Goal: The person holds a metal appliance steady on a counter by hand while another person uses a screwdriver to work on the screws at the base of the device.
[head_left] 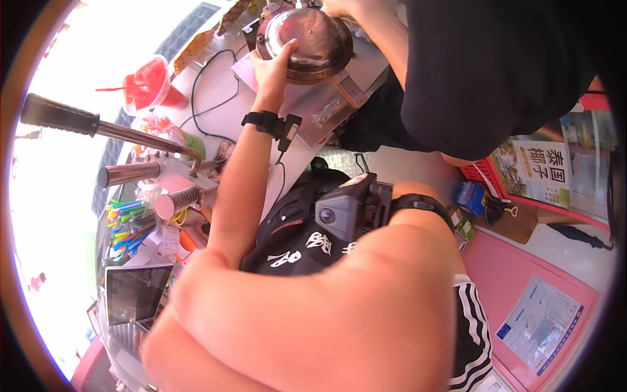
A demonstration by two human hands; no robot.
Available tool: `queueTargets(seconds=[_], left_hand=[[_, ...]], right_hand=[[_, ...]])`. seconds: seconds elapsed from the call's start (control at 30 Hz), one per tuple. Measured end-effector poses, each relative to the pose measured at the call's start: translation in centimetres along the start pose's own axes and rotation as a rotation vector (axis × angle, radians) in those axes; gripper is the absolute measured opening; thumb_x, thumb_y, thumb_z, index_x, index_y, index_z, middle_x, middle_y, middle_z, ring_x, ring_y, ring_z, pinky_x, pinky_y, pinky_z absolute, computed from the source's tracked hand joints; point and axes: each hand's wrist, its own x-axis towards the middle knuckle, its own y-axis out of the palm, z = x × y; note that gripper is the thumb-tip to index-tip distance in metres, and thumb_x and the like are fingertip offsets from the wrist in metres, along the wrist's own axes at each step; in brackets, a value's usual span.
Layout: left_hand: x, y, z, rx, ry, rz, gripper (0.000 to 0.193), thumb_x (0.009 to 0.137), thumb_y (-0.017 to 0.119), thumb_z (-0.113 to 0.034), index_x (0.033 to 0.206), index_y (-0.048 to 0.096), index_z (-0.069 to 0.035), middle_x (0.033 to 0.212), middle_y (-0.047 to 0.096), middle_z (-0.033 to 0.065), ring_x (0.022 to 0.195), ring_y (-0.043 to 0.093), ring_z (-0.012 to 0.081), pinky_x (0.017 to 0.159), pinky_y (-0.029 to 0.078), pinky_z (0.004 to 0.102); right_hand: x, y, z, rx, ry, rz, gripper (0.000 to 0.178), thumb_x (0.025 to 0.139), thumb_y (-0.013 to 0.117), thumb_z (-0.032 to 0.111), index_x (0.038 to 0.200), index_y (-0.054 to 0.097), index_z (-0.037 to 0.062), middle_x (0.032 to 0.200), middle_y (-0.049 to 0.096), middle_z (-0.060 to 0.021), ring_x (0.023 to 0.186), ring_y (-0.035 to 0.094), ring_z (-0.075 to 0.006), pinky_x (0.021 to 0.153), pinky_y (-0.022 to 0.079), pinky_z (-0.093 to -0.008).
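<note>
Metal bowl [313,39]: 12 o'clock, over the worktop [219,85].
Left hand [270,73]: grasping the bowl's near edge, thumb on top.
Right hand [281,317]: blurred, toward 6 o'clock; cannot tell its grip.
Bowl step: apparently steadying.
Next bowl move: probably calls for firm support.

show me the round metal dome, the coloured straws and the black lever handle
Round metal dome [319,44]: head view, shiny curved top
Coloured straws [127,228]: head view, middle of the bundle
Black lever handle [60,116]: head view, middle of its length

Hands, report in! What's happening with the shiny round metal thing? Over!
Left hand on round metal vessel. Right arm blurred up close, blocking part of the view. Another person's hand nearby.
</note>
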Motion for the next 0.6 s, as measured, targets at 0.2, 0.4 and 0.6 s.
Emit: queueTargets(seconds=[0.2,0.4,0.6], left_hand=[[0.2,-0.5,0.4,-0.004,0.048,-0.014,0.081,0.071,0.086,-0.033,0.13,0.041,-0.001,0.116,0.058,0.0158,0.097,0.065,0.0231,0.073,0.058,0.0349],[0.4,-0.5,-0.3,-0.021,-0.035,0.013,0.081,0.07,0.086,-0.036,0.129,0.041,-0.003,0.11,0.06,0.0154,0.083,0.068,0.0227,0.066,0.059,0.0353],[0.3,-1.1,-0.6,-0.054,-0.005,-0.03,0.078,0.072,0.086,-0.031,0.128,0.041,0.0,0.113,0.059,0.0156,0.094,0.066,0.0229,0.075,0.057,0.0331]], right_hand=[[-1.6,-0.6,0.6,0.06,0.046,-0.043,0.025,0.048,0.062,0.015,0.068,0.058,-0.0002,0.069,0.057,-0.0086,0.06,0.058,-0.0204,0.049,0.043,-0.028],[-0.9,-0.3,0.2,0.072,-0.007,-0.07,0.023,0.05,0.064,0.014,0.069,0.059,0.0002,0.069,0.056,-0.0079,0.06,0.058,-0.0201,0.049,0.045,-0.0287],[-1.7,-0.6,-1.7,0.095,-0.151,-0.155,0.021,0.053,0.065,0.012,0.07,0.059,0.0006,0.07,0.056,-0.0071,0.059,0.058,-0.0197,0.05,0.046,-0.0294]])
